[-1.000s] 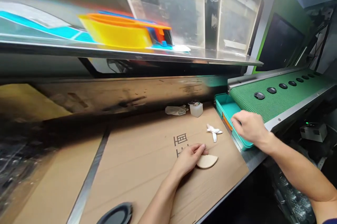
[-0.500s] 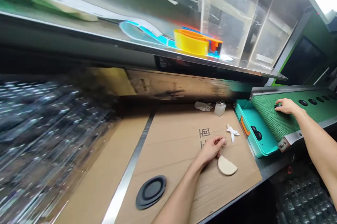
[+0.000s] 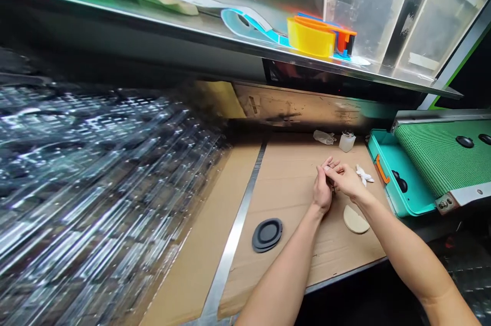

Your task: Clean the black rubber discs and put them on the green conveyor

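My left hand (image 3: 322, 192) and my right hand (image 3: 348, 181) meet above the cardboard sheet (image 3: 291, 183). The right fingers pinch down at the left hand's curled fingers. A dark bit shows between them, consistent with the small black round part lifted from the belt, but the fingers hide most of it. What else the left hand holds is hidden. Just below the right wrist lies a round beige pad (image 3: 355, 219), partly covered by the forearm. A crumpled white piece (image 3: 363, 175) rests right of the hands. Left of the forearms sits a flat black ringed disc (image 3: 267, 234).
A teal bin (image 3: 412, 203) holding black round parts (image 3: 399, 182) stands under the end of a green conveyor belt (image 3: 433, 157). More black parts (image 3: 464, 141) lie on the belt. Clear plastic packaging (image 3: 95, 198) piles up at left. A metal shelf (image 3: 245, 42) overhangs the back.
My right hand has come left from the belt, where it gripped a black part, to my left hand. The left hand has turned its fingers up. The view has swung left.
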`<state>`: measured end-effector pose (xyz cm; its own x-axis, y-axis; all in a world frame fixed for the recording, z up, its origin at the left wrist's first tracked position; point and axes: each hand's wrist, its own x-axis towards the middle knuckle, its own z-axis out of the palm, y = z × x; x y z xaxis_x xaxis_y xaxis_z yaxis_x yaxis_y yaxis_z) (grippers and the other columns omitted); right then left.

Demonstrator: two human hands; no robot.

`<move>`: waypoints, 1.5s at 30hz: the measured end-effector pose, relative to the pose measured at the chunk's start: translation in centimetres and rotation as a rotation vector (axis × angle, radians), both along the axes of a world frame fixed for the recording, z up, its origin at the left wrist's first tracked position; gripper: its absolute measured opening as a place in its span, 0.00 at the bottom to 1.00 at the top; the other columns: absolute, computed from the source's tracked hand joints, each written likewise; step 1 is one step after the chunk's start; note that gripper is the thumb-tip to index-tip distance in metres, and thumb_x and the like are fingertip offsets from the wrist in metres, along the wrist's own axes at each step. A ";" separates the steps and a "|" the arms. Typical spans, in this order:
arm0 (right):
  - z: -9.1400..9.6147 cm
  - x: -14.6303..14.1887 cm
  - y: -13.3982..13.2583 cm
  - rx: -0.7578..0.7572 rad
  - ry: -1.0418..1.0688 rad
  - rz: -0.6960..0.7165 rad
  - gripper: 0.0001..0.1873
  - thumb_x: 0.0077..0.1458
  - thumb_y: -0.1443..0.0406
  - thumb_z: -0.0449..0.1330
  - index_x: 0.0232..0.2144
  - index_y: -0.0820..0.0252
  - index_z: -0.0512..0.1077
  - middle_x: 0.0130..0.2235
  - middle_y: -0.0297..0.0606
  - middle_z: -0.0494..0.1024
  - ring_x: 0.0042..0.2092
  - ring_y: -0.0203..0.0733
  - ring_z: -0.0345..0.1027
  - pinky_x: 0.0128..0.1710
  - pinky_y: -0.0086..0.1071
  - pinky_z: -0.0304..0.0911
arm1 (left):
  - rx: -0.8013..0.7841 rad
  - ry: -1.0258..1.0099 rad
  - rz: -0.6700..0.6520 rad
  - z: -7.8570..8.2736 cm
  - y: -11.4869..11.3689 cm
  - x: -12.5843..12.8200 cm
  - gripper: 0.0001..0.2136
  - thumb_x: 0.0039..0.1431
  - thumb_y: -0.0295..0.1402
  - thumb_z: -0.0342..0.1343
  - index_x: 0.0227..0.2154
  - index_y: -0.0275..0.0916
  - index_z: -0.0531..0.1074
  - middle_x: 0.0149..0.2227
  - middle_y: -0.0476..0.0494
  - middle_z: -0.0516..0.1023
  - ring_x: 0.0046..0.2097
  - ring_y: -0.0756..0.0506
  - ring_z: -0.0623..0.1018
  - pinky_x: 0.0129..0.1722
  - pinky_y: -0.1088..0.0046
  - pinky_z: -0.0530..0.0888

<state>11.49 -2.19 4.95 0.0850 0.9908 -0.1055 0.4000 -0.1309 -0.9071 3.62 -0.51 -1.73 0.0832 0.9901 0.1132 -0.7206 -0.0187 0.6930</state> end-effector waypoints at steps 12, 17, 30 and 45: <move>-0.7 3.6 -6.2 0.193 -0.350 0.355 0.25 0.65 0.49 0.55 0.59 0.51 0.71 0.58 0.44 0.73 0.59 0.49 0.65 0.60 0.46 0.62 | -0.374 -0.193 -0.066 0.1 1.3 -1.4 0.25 0.70 0.53 0.39 0.49 0.39 0.71 0.46 0.36 0.79 0.38 0.44 0.81 0.38 0.67 0.76; -3.7 7.1 -11.6 0.177 -0.792 0.376 0.22 0.63 0.61 0.59 0.59 0.52 0.72 0.56 0.47 0.73 0.57 0.53 0.65 0.57 0.49 0.64 | -0.409 -0.448 -0.175 0.2 2.6 -2.7 0.27 0.71 0.49 0.33 0.45 0.37 0.73 0.44 0.34 0.80 0.29 0.46 0.75 0.25 0.72 0.66; -4.6 0.2 0.5 0.526 -0.692 0.037 0.19 0.68 0.57 0.53 0.53 0.61 0.75 0.50 0.50 0.75 0.50 0.50 0.66 0.52 0.43 0.63 | -0.414 -0.371 -0.258 -0.1 1.6 -1.6 0.21 0.72 0.39 0.41 0.47 0.31 0.77 0.50 0.32 0.81 0.56 0.40 0.78 0.60 0.61 0.72; -7.5 0.9 2.0 0.466 -0.823 0.030 0.21 0.69 0.61 0.50 0.59 0.61 0.72 0.58 0.52 0.71 0.54 0.53 0.61 0.55 0.47 0.62 | -0.459 -0.202 -0.179 -1.3 2.4 -1.1 0.20 0.73 0.36 0.41 0.42 0.32 0.77 0.48 0.34 0.82 0.57 0.42 0.78 0.63 0.65 0.70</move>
